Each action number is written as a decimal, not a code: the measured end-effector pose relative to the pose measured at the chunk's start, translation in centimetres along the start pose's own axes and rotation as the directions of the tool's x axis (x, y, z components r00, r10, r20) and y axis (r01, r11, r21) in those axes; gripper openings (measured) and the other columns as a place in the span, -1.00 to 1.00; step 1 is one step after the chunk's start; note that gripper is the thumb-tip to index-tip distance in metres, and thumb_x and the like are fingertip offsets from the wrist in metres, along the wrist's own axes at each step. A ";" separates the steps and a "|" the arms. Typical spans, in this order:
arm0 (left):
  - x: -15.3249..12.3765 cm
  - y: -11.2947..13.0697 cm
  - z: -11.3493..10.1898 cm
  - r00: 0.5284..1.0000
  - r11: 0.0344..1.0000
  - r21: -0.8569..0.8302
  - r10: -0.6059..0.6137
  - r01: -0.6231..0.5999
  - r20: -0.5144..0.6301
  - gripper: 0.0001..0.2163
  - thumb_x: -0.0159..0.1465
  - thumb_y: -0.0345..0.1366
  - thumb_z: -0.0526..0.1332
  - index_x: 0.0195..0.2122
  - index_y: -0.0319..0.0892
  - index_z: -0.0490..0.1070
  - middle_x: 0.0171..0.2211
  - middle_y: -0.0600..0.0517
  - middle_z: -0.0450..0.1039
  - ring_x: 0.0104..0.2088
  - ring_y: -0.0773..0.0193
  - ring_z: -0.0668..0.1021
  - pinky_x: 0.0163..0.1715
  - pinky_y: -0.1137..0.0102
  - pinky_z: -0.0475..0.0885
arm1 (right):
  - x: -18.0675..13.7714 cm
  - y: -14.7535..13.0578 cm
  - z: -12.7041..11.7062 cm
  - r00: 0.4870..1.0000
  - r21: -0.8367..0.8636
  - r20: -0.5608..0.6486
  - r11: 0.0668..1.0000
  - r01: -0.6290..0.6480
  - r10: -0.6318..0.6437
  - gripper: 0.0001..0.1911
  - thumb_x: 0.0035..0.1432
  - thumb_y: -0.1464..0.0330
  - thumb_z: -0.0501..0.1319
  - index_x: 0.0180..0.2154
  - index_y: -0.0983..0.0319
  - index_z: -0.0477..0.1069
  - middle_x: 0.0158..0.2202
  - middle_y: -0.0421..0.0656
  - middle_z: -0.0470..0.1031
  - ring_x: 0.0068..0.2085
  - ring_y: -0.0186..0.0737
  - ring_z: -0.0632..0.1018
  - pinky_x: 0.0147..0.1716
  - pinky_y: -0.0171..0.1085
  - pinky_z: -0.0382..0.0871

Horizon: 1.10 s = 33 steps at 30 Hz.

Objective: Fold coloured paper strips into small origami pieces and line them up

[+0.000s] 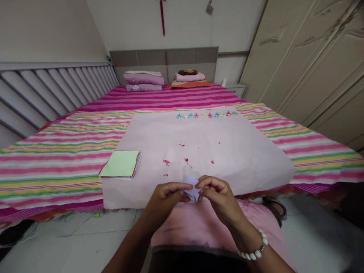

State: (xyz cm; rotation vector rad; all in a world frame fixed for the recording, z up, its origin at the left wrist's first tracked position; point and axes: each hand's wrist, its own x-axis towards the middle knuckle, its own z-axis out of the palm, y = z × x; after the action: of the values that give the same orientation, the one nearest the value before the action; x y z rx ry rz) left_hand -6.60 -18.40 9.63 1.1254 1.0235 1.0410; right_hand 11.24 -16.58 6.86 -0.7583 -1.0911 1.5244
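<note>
Between my two hands is a small folded piece of pale lilac paper, held just above the near edge of a whitish sheet. My left hand pinches its left side between thumb and fingers. On the right side, my right hand grips the paper the same way, thumb below and fingers above. The fingertips cover part of the folds. Left of my hands lies a stack of square coloured paper with a light green sheet on top.
Several small folded paper figures stand in a row along the sheet's far edge. Red marks or holes dot its middle. The sheet lies on a striped bed. Folded bedding is at the headboard; a wardrobe stands right.
</note>
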 end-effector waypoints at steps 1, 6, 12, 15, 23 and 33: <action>-0.1 0.1 0.0 1.000 1.000 0.013 0.007 -0.007 -0.001 -0.85 0.10 -0.37 0.28 -0.31 -0.13 0.61 -0.40 0.04 0.63 -0.39 0.32 0.60 -0.28 0.44 0.51 | 0.0 0.0 0.0 1.000 0.005 0.007 1.000 0.002 -0.002 -0.89 -0.06 0.51 0.29 -0.44 0.20 0.54 -0.51 -0.25 0.50 -0.53 -0.36 0.50 -0.45 -0.36 0.33; 0.0 -0.1 0.7 0.993 0.999 0.051 0.019 -0.013 -0.116 -0.88 0.02 -0.33 0.36 -0.39 -0.19 0.59 -0.46 0.01 0.62 -0.40 0.25 0.61 -0.35 0.44 0.51 | -0.2 -0.2 0.1 0.998 0.020 0.059 1.000 0.000 -0.001 -0.93 0.06 0.43 0.23 -0.38 0.23 0.50 -0.51 -0.22 0.50 -0.46 -0.31 0.51 -0.36 -0.31 0.34; 0.0 -0.7 1.8 0.977 0.991 0.095 0.105 -0.089 -0.184 -0.88 0.04 -0.35 0.34 -0.37 -0.19 0.52 -0.48 0.05 0.59 -0.44 0.28 0.59 -0.44 0.48 0.47 | -0.3 -0.5 1.1 0.997 -0.010 -0.050 0.998 -0.054 0.054 -0.68 -0.15 0.40 0.45 -0.29 0.21 0.46 -0.47 -0.26 0.49 -0.46 -0.34 0.48 -0.45 -0.36 0.35; -0.2 -0.5 1.7 0.979 0.985 0.129 0.132 -0.112 -0.153 -0.85 0.14 -0.32 0.27 -0.24 -0.18 0.50 -0.39 0.04 0.59 -0.38 0.30 0.58 -0.37 0.47 0.46 | -0.3 -0.6 1.1 0.996 -0.050 -0.085 0.999 -0.016 0.012 -0.62 -0.14 0.41 0.44 -0.20 0.20 0.47 -0.53 -0.32 0.42 -0.50 -0.40 0.44 -0.48 -0.41 0.32; 0.8 -0.7 2.1 0.978 0.988 -0.156 -0.042 0.010 -0.206 -0.51 -0.06 -0.26 0.44 -0.09 -0.24 0.43 -0.59 0.15 0.46 -0.50 0.34 0.52 -0.40 0.43 0.43 | 0.0 -0.3 1.0 0.982 -0.021 -0.185 0.999 0.035 -0.038 -0.49 -0.11 0.40 0.43 -0.06 0.20 0.41 -0.56 -0.32 0.44 -0.51 -0.37 0.48 -0.46 -0.37 0.36; 0.8 -1.2 2.2 0.976 0.809 -0.549 -0.200 0.213 0.083 -0.78 0.00 -0.30 0.44 -0.39 -0.29 0.49 -0.50 0.09 0.41 -0.55 0.55 0.37 -0.50 0.62 0.28 | 0.0 -0.8 -0.3 0.999 0.192 0.019 0.981 -0.033 0.029 -0.44 -0.22 0.41 0.44 -0.07 0.16 0.48 -0.14 -0.12 0.53 -0.25 -0.24 0.50 -0.27 -0.30 0.39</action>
State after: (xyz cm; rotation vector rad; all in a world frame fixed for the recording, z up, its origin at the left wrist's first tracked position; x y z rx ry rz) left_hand -4.18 -18.22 8.63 0.5297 0.7301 1.0524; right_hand 11.78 -16.50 7.47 -0.6327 -0.9313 1.6384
